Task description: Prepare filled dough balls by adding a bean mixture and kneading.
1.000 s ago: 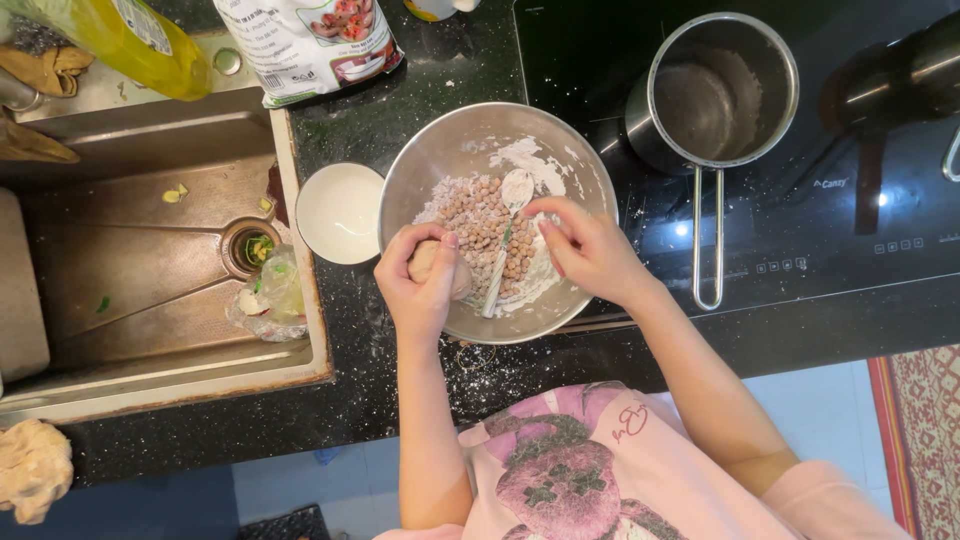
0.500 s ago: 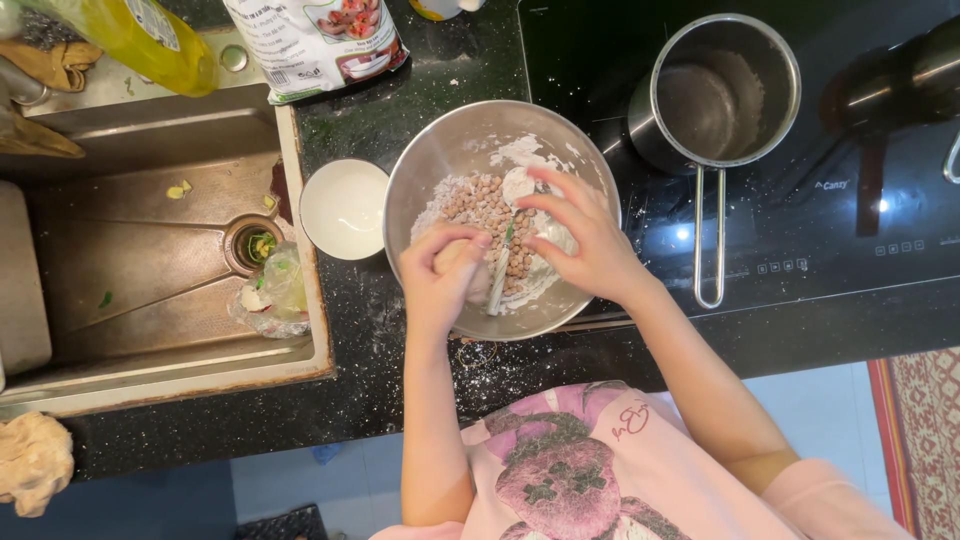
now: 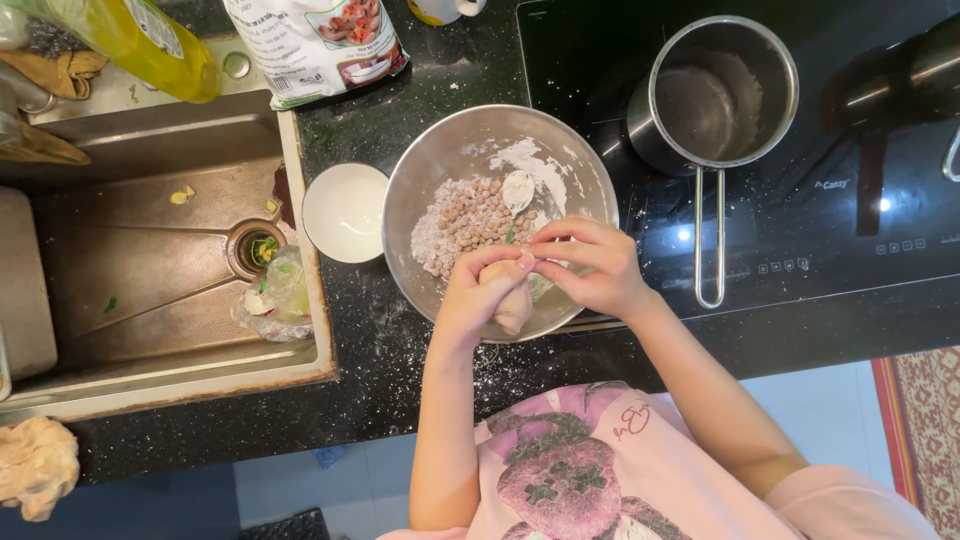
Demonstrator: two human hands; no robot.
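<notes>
Shiny silver metal bowl (image 3: pixel 440 170), dusted inside with white powdery flour. Soft, smooth tan dough lump (image 3: pixel 512 300). Small round dough balls (image 3: pixel 470 215), matt and floury. Shiny metal pot (image 3: pixel 720 90) on glossy black glass stove (image 3: pixel 850 240). Speckled black stone table (image 3: pixel 370 340), smooth. Smooth white little bowl (image 3: pixel 345 212). Dull metal sink (image 3: pixel 150 250).

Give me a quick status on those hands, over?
Left hand grips dough over bowl. Right hand pinches its top. Spoon lies clear in flour.

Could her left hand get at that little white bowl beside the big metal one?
Probably yes: the white bowl sits uncovered just beside the left hand, though that hand holds a lump of dough.
</notes>
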